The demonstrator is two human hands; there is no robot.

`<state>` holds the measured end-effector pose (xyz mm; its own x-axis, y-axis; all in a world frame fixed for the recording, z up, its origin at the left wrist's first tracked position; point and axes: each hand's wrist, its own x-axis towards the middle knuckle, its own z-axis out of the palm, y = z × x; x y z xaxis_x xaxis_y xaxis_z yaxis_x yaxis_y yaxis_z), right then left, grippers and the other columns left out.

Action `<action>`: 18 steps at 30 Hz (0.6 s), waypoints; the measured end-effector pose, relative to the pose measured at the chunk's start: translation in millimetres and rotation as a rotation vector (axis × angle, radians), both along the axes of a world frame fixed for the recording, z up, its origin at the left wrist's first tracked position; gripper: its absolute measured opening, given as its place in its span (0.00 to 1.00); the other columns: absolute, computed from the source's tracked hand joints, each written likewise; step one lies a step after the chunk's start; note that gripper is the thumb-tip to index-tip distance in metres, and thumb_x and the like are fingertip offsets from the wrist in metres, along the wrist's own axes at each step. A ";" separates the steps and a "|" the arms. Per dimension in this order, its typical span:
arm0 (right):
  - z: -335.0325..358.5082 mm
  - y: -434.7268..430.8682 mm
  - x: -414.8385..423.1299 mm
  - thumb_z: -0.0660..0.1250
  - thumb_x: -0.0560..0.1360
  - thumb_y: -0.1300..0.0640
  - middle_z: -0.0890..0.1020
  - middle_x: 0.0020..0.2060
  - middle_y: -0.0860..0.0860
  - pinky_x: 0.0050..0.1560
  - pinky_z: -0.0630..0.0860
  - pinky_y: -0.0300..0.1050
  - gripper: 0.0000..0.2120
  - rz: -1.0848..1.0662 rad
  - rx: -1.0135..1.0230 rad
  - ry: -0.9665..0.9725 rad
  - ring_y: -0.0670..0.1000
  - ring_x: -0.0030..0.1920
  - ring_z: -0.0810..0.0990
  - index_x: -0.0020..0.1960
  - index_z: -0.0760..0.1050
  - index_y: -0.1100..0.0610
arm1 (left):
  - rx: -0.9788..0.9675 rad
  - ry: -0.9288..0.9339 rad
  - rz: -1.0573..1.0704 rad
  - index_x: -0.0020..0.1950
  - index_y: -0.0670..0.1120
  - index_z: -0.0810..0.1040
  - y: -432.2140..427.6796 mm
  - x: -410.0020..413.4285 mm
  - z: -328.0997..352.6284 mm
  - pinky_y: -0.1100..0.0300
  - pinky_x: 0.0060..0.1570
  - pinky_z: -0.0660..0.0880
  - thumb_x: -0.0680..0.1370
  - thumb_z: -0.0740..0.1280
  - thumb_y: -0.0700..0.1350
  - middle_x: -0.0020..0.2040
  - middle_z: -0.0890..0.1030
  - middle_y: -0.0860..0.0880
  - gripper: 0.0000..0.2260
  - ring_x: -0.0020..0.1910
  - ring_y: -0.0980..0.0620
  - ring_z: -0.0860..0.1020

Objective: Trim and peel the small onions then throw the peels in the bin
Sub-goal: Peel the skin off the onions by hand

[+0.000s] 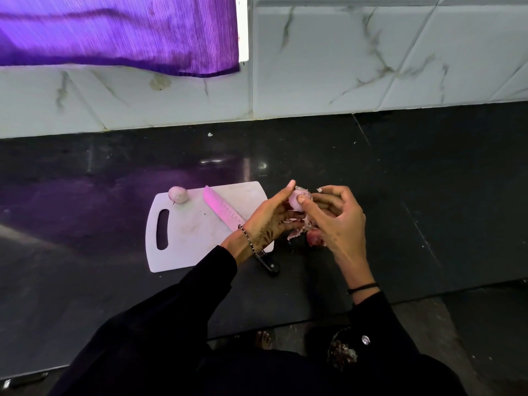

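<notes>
Black stone countertop [428, 181], with a white plastic cutting board [185, 238] sitting on it, off toward 9 o'clock from the hands. Both hands are up just past the board's 3 o'clock edge, busy with one small onion [295, 202]. Left hand [271, 217] cups it from the 9 o'clock side, fingers curled under the bulb and thumb sticking up. Right hand [340, 221] comes in from 3 o'clock, thumb pressed on the bulb and fingers curled round the back, pinching a flap of papery skin. Loose peels [295, 234] hang and pile up right below, at 6 o'clock from the onion. There's a reddish lump [314, 238] tucked in with them, can't tell what exactly. Second onion [177, 194], pale and bare-looking, sits at the board's 11 o'clock corner. Knife [223, 211] lies diagonally across the board, tip toward 11 o'clock, black handle poking off the 5 o'clock corner, with the left wrist passing over it. Purple cloth [114, 32] hangs over the marble-look tiled wall [371, 67] at 12 o'clock.
</notes>
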<state>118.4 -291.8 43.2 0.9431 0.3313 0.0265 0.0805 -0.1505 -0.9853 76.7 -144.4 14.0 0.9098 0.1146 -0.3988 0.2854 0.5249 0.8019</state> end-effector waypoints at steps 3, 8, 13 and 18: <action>0.5 -4.1 4.2 0.81 0.70 0.53 0.87 0.52 0.47 0.56 0.83 0.49 0.22 0.073 -0.013 -0.052 0.45 0.51 0.86 0.59 0.76 0.55 | 0.005 -0.105 0.000 0.67 0.38 0.75 3.3 -10.3 -4.4 0.52 0.66 0.73 0.82 0.60 0.52 0.65 0.78 0.39 0.21 0.65 0.44 0.77; 1.1 -9.0 9.0 0.80 0.71 0.58 0.85 0.56 0.49 0.61 0.81 0.50 0.22 0.187 -0.020 -0.090 0.47 0.58 0.85 0.61 0.76 0.56 | 0.006 -0.233 -0.015 0.70 0.42 0.71 7.9 -12.5 -7.0 0.51 0.68 0.70 0.78 0.65 0.42 0.66 0.76 0.39 0.20 0.67 0.45 0.74; 1.6 -9.3 12.9 0.80 0.70 0.60 0.85 0.55 0.48 0.61 0.81 0.50 0.21 0.206 -0.030 -0.127 0.47 0.58 0.84 0.60 0.78 0.56 | 0.034 -0.281 -0.030 0.67 0.46 0.75 11.7 -7.6 -6.7 0.55 0.66 0.73 0.77 0.67 0.39 0.63 0.79 0.43 0.18 0.63 0.47 0.77; 6.1 -7.8 13.6 0.78 0.72 0.54 0.86 0.51 0.47 0.55 0.82 0.43 0.16 0.164 -0.040 -0.131 0.46 0.54 0.85 0.58 0.80 0.54 | -0.007 -0.300 -0.037 0.67 0.46 0.75 11.3 -4.3 -7.3 0.56 0.65 0.73 0.78 0.65 0.38 0.63 0.80 0.44 0.18 0.63 0.47 0.77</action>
<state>132.0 -299.6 49.3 0.8657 0.4835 0.1296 0.2346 -0.1631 -0.9583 72.4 -133.1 6.7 0.9907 0.0770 -0.1118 0.0552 0.5243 0.8498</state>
